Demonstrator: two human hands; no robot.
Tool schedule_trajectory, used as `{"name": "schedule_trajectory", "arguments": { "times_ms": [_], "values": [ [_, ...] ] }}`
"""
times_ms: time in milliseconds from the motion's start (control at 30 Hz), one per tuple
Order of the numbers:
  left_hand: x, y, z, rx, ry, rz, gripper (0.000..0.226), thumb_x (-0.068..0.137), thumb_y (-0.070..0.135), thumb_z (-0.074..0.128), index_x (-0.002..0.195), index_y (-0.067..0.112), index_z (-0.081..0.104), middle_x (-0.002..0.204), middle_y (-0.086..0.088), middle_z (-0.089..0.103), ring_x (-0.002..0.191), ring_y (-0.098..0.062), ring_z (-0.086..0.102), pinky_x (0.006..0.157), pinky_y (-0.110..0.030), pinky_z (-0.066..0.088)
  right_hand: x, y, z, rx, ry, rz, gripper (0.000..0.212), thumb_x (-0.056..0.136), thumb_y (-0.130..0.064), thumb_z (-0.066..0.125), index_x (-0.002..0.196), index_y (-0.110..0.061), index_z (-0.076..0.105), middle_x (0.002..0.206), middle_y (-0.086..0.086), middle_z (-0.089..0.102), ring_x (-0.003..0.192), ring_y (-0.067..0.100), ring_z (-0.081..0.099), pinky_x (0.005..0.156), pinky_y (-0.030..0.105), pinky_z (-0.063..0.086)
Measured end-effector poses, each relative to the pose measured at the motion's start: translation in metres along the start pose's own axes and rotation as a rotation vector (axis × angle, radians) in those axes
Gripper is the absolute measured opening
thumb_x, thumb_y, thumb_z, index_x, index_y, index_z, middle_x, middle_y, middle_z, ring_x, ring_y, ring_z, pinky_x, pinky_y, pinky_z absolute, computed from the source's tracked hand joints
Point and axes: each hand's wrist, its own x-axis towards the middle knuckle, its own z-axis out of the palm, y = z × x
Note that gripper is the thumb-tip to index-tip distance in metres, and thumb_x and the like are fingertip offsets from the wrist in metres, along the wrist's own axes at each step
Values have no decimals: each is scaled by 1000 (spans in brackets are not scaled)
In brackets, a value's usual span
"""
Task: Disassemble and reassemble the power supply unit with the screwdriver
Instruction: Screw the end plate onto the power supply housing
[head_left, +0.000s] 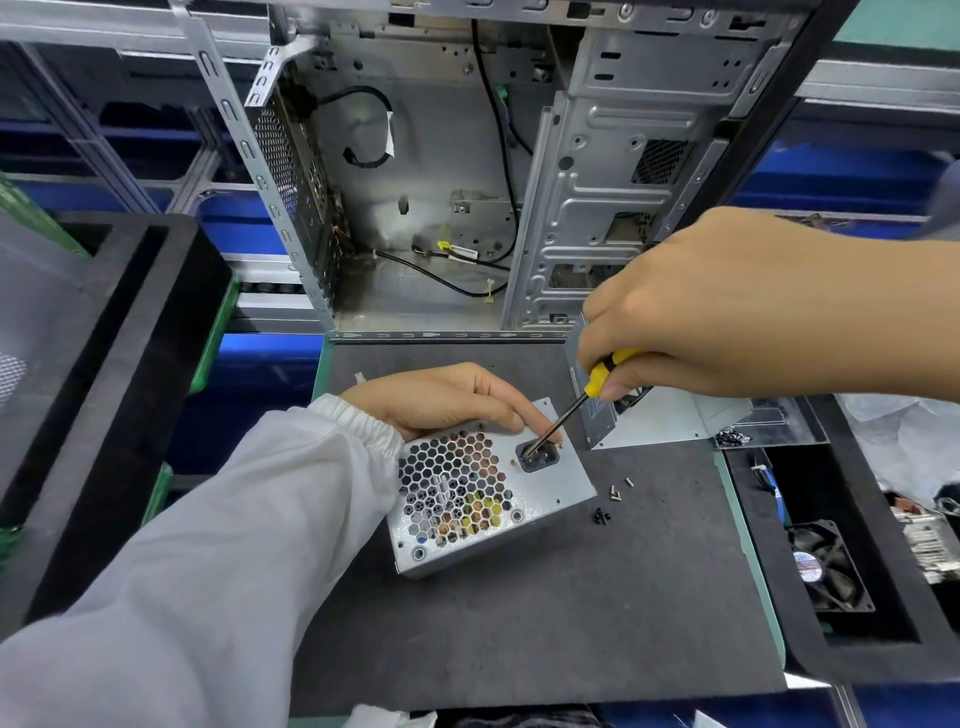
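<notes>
Yellow plastic shows between the curled fingers of your right hand (727, 306), which grips the handle of the screwdriver (576, 405); its dark shaft slants down and to the left, and the tip sits at the black power socket (537, 456) on the power supply unit (488, 493). Your left hand (441, 397) rests on the far edge of that unit, fingers loosely bent, the forefinger stretched out straight and pressing on the metal just beside the socket. The unit lies tilted on the dark mat (545, 613), its honeycomb grille (452, 488) facing up. Just right of it, on the mat, lie a few loose silver screws (621, 488) and some small black ones (601, 516). Farther right, under your right hand, sits a bent sheet-metal cover (670, 418). Beyond the mat stands an open computer case (519, 156) with black cables inside. At the near right, a black fan (826, 569) lies in a foam tray (883, 639).
</notes>
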Motion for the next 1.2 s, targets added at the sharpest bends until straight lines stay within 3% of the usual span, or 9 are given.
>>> {"name": "schedule_trajectory", "arguments": {
  "times_ms": [267,433,633,700,733,833,1000,1200],
  "values": [
    [1,-3,-1,54,-4,31,33,96,-5,44,121,3,64,96,10,75,96,-1,67,84,-12,46,8,-3,3,-23,-7,2,30,92,-61,31,107,-44,51,100,-16,53,88,14,58,46,23,17],
    [2,-5,-1,48,30,15,31,95,-2,48,115,6,70,112,-1,73,114,-16,63,106,-34,42,11,-5,5,9,-12,-1,30,92,-61,33,106,-44,53,98,-17,55,84,13,57,48,21,24],
    [3,-7,-2,47,52,-30,31,97,1,48,115,11,72,111,-8,72,108,-33,60,103,-53,40,12,-3,6,-11,-6,-6,29,92,-61,33,104,-44,53,95,-17,55,77,13,51,46,22,20],
    [3,-6,-2,46,51,-35,32,98,0,47,114,11,72,110,-7,73,109,-36,57,107,-63,30,13,-4,7,-12,-9,-2,28,92,-61,33,103,-44,53,92,-16,53,76,13,51,46,22,20],
    [3,-5,-2,50,45,-26,32,98,0,46,116,9,71,108,-4,74,109,-30,60,108,-61,31,14,-5,7,-12,-10,-2,27,92,-60,34,102,-44,53,90,-16,52,74,14,51,46,22,20],
    [1,-2,0,55,11,-10,32,98,-1,45,121,6,65,96,6,75,98,-10,67,97,-38,47,14,-5,8,-7,-7,-3,26,92,-60,35,100,-43,54,89,-15,53,74,14,52,46,22,22],
    [2,-4,-1,28,24,-14,31,97,-2,45,116,8,69,102,1,75,100,-17,66,98,-46,43,15,-4,9,3,-8,-6,27,91,-61,36,101,-44,54,90,-15,54,79,14,57,46,21,24],
    [2,-3,-1,37,17,3,32,97,-3,45,118,8,67,103,4,75,103,-11,67,93,-22,50,16,-5,8,-5,-9,-8,27,91,-60,37,101,-43,55,89,-15,54,78,14,57,46,22,21]
  ]
}}
